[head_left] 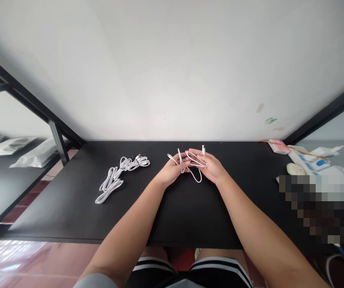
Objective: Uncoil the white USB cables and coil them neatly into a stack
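Observation:
A white USB cable (pixel 196 176) hangs in loose loops between my two hands, just above the black table. My left hand (pixel 172 170) pinches part of it, and one plug end sticks up past the fingers. Loops of the same cable lie across the fingers of my right hand (pixel 211 166), whose thumb rests against them; the USB plug (pixel 203 150) stands up beside that thumb. To the left on the table lie several coiled white cables (pixel 110 186), at least one bound with a dark tie.
The black table (pixel 70 204) meets a white wall behind. At the right are a power strip (pixel 302 158), a white mouse (pixel 295 169), a pink box (pixel 279 147) and a blurred-out item (pixel 316 208). Plastic bags (pixel 37 154) lie on a neighbouring surface at the left.

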